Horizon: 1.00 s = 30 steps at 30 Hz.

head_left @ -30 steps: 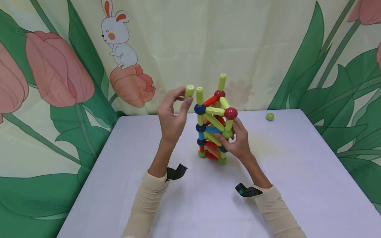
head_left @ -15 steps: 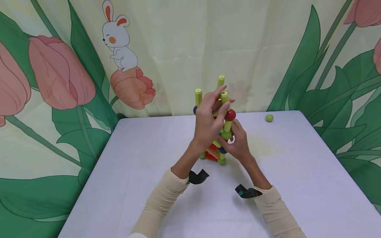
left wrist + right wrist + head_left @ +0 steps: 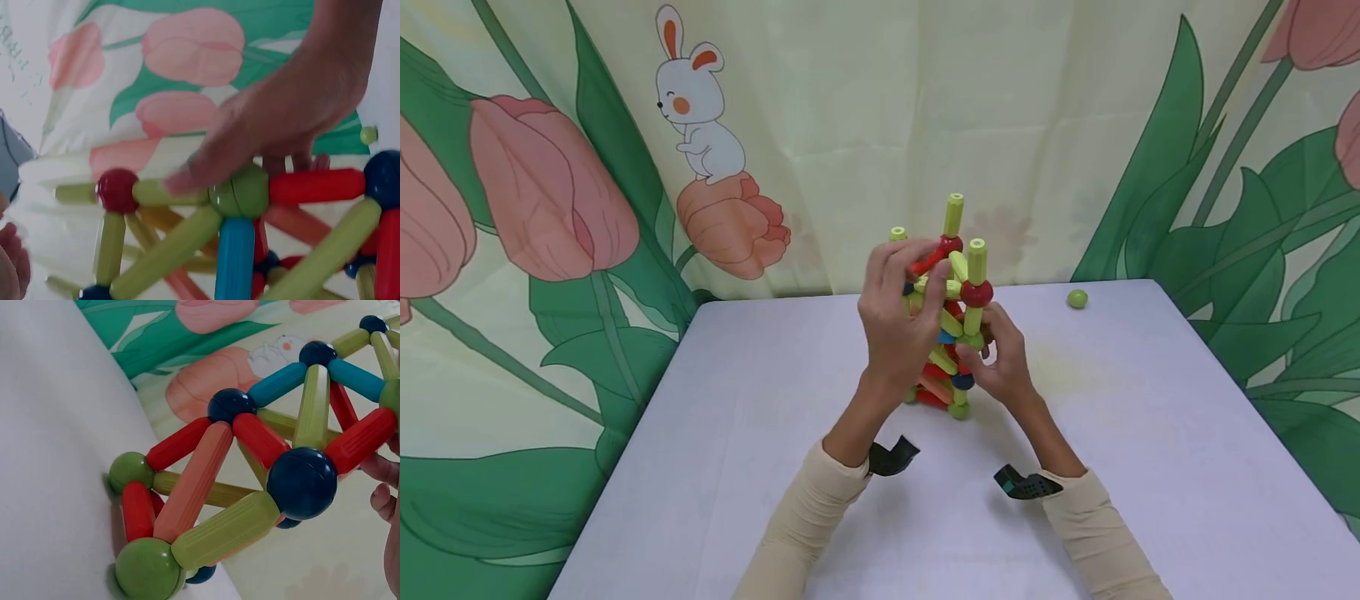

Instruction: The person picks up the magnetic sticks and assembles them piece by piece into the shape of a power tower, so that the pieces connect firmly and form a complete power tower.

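Note:
A tall tower of magnetic sticks and balls stands on the table, in lime, red, blue and dark blue. My right hand grips it at a green ball partway up its right edge, thumb and fingers on either side. Above that, a lime stick rises upright from a red ball. My left hand is at the tower's left side with bent, spread fingers and nothing visible in them; it covers part of the tower. Two more lime sticks point up from the top, one behind the left fingers.
A loose green ball lies near the back right of the white table. Behind the table hangs a curtain printed with tulips and a rabbit. In the right wrist view the tower's bottom green balls rest on the tabletop.
My left hand carried a lime stick right onto the red ball, let it go, and drew back slightly left. The stick now stands there. My right hand keeps its hold.

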Each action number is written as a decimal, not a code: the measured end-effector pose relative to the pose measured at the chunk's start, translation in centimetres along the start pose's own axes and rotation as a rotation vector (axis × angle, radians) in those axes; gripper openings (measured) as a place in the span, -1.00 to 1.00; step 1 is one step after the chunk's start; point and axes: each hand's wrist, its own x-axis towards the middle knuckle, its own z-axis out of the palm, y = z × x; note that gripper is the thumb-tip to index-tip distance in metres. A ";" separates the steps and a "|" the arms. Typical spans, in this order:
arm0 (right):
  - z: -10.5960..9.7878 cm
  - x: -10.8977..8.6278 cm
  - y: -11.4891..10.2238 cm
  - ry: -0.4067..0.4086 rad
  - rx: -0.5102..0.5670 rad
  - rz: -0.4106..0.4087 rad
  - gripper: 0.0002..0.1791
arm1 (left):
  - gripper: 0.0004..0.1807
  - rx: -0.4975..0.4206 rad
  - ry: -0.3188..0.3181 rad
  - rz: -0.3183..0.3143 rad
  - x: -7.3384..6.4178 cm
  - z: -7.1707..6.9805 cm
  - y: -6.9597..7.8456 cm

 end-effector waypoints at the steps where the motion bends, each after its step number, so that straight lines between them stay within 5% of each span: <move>1: 0.0 -0.1 0.1 0.024 0.004 -0.001 -0.31 | -0.69 0.019 0.038 -0.003 0.0 -0.3 -0.3; 4: -0.4 -0.1 0.6 0.136 0.015 0.030 -0.43 | -0.63 0.006 0.023 -0.134 -0.2 -1.3 -1.6; 9: -2.1 0.1 2.8 0.383 -0.100 0.260 -0.75 | -0.45 -0.053 -0.274 -0.496 -1.1 -2.4 -3.8; 11: -3.2 0.3 4.3 0.444 -0.205 0.382 -0.76 | -0.44 -0.087 -0.367 -0.597 -1.5 -2.6 -4.3; 14: -5.2 0.4 7.2 0.455 -0.343 0.545 -0.72 | -0.45 -0.150 -0.413 -0.673 -2.1 -2.8 -4.7; 17: -7.3 0.3 9.8 0.343 -0.460 0.726 -0.62 | -0.47 -0.173 -0.378 -0.681 -2.7 -2.8 -4.7; 21: -9.6 0.3 12.6 0.037 -0.578 0.875 -0.47 | -0.50 -0.129 -0.303 -0.614 -3.5 -3.1 -4.1; 26: -11.4 0.0 14.9 -0.353 -0.646 0.877 -0.41 | -0.53 -0.085 -0.261 -0.539 -4.5 -3.4 -3.2; 30: -11.7 -0.3 15.6 -0.431 -0.698 0.853 -0.48 | -0.52 -0.060 -0.265 -0.495 -5.3 -3.5 -2.8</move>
